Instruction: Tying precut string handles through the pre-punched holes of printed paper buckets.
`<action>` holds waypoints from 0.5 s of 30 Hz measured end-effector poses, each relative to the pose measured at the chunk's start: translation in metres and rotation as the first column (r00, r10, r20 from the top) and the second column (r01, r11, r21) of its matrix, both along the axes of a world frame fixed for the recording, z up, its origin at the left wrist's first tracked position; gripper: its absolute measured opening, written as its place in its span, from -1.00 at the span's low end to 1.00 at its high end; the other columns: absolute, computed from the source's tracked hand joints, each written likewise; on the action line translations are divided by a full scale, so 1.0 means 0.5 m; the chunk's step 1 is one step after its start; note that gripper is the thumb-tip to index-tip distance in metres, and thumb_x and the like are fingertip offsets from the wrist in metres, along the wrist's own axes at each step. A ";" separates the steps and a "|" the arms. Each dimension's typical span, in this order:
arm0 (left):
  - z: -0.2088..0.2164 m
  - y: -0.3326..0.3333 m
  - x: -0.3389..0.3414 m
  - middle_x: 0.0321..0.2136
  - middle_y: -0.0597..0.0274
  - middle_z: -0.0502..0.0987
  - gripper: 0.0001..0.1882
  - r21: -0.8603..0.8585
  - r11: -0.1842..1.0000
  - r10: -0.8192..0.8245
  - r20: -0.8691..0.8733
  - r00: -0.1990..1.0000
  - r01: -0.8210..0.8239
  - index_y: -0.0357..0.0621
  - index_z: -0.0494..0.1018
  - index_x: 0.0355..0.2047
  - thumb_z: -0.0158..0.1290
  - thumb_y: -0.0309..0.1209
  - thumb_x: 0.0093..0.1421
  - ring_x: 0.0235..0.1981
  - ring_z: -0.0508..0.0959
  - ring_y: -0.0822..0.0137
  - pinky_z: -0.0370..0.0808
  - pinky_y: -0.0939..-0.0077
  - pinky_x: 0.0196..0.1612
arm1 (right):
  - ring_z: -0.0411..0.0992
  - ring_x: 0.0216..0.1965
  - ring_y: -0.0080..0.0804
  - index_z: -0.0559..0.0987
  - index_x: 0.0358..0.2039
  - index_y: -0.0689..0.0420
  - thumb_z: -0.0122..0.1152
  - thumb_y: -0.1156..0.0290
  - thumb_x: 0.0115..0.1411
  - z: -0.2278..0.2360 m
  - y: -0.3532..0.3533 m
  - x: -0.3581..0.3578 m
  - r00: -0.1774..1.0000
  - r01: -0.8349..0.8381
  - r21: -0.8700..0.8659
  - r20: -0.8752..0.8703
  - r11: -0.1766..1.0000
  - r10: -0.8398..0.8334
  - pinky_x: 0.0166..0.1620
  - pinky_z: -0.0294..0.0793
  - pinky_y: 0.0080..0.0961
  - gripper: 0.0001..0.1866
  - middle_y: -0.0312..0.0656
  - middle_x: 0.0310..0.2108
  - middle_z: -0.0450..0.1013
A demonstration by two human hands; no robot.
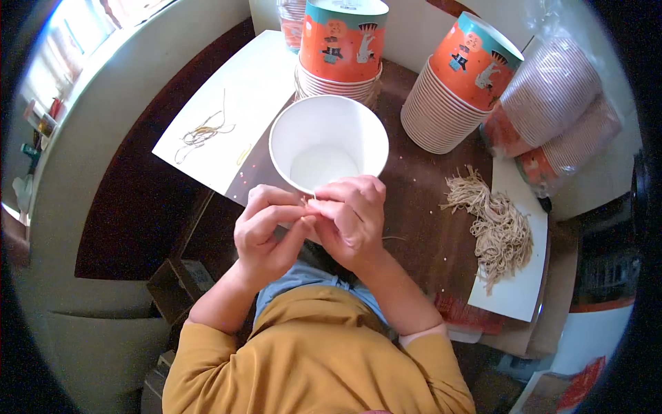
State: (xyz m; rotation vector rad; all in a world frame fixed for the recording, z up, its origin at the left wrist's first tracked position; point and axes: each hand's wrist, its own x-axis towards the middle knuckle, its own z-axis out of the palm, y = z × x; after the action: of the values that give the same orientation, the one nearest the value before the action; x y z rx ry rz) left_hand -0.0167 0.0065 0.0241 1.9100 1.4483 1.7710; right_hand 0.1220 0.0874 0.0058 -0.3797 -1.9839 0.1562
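A white paper bucket (283,138) stands before me, its mouth turned up and toward me, and nothing shows inside it. At its near rim my left hand (269,228) and my right hand (353,217) meet with fingertips pinched together. Between them a short pale bit of beige string (315,196) pokes out; the rest is hidden by the fingers. Both hands are closed on it. Whether the string passes through the bucket's wall cannot be seen. To the right, a heap of beige strings (500,231) lies tangled, partly on a white sheet.
Behind stand two stacks of orange-and-green printed buckets (341,48) (458,90). Plastic-wrapped bucket stacks (552,96) lean at the far right. A white board (227,90) at left carries loose thin cords (203,132). A brown box (181,283) sits low at left.
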 end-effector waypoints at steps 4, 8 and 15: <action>0.022 -0.012 -0.009 -0.47 0.13 0.47 -0.96 0.058 0.985 -0.172 0.209 0.963 0.164 -0.30 0.51 -0.47 0.16 -0.62 0.04 -0.43 0.44 0.34 0.39 0.56 -0.38 | 0.39 -0.20 -0.32 0.55 -0.38 0.00 0.29 0.38 -0.06 0.005 0.004 0.025 0.995 0.029 -0.023 0.100 0.999 -0.026 -0.03 0.25 -0.21 -0.82 -0.33 -0.30 0.46; 0.031 -0.012 -0.008 -0.45 0.14 0.46 -0.97 0.066 0.964 -0.267 0.272 0.924 0.259 -0.29 0.52 -0.46 0.14 -0.58 0.08 -0.42 0.44 0.36 0.38 0.56 -0.36 | 0.45 -0.31 -0.39 0.57 -0.41 -0.02 0.37 0.48 -0.13 0.046 0.014 0.072 0.961 -0.087 -0.163 0.245 0.983 0.126 -0.03 0.28 -0.23 -0.78 -0.35 -0.38 0.49; 0.026 0.031 -0.036 -0.38 0.17 0.43 -0.93 0.197 0.970 -0.239 0.699 0.674 0.140 -0.27 0.45 -0.42 0.00 -0.54 0.20 -0.33 0.40 0.41 0.32 0.55 -0.18 | 0.47 -0.22 -0.41 0.57 -0.48 0.05 0.35 0.57 -0.17 0.107 0.067 0.174 0.835 -0.215 -0.312 0.432 0.925 0.340 0.17 0.17 -0.13 -0.80 -0.35 -0.40 0.50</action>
State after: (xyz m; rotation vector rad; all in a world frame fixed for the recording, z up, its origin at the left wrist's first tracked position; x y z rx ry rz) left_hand -0.0348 0.0223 0.0370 1.0898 0.8203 2.1743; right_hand 0.2090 0.1209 0.0592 -0.3046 -2.5215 0.5534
